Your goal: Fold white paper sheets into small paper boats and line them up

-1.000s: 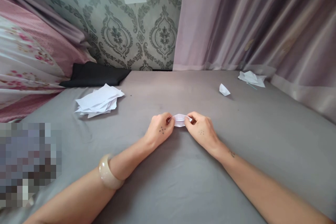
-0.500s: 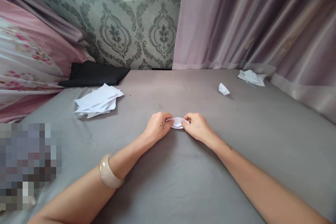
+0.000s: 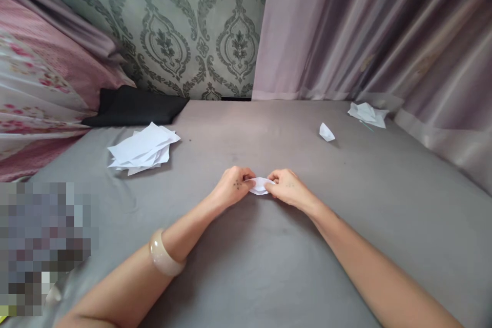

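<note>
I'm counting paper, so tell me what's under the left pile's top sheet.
Edges of more white papers stick out beneath the top sheet; their covered parts, and anything fully hidden, can't be seen.

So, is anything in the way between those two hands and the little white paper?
Nothing visible: the left hand and right hand each pinch one end of the folded paper. The paper stack lies apart, farther left.

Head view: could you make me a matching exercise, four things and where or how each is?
1. Bare left hand and right hand
2. Glossy cream bangle
3. Broad stack of white paper
4. Ornate grey-green wallpaper

A. Covering the back wall
B. Lying on the grey cloth surface
C. Pinching a small folded white paper
D. Around the left forearm

Pairs: 1-C; 2-D; 3-B; 4-A
</note>
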`<state>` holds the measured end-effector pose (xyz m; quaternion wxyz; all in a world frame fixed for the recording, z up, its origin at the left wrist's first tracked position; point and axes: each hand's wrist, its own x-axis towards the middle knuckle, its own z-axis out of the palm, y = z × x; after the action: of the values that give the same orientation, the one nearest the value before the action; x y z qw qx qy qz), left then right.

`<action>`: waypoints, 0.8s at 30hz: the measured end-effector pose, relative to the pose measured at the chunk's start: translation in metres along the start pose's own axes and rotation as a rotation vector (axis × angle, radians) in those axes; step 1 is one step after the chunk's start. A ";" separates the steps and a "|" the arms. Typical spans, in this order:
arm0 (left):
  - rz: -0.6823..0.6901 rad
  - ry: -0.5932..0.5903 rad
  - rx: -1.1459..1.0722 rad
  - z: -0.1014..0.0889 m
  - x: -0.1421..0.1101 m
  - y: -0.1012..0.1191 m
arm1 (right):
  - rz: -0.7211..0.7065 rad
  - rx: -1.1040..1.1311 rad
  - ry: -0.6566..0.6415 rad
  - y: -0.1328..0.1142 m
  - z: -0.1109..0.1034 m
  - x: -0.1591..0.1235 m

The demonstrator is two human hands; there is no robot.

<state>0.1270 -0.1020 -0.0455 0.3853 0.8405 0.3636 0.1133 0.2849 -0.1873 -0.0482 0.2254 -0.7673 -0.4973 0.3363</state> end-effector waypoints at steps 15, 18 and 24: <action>0.037 -0.156 -0.105 -0.006 0.008 -0.010 | 0.005 0.096 -0.099 0.014 0.002 0.008; 0.076 -0.122 -0.202 -0.008 0.004 -0.012 | 0.039 0.106 -0.083 0.011 0.002 0.007; 0.284 -0.176 -0.204 -0.010 -0.006 -0.018 | 0.103 0.202 -0.127 -0.002 -0.005 0.001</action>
<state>0.1086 -0.0923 -0.0514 0.4788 0.8466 0.1932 0.1290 0.2876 -0.1858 -0.0442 0.2519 -0.7424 -0.4340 0.4439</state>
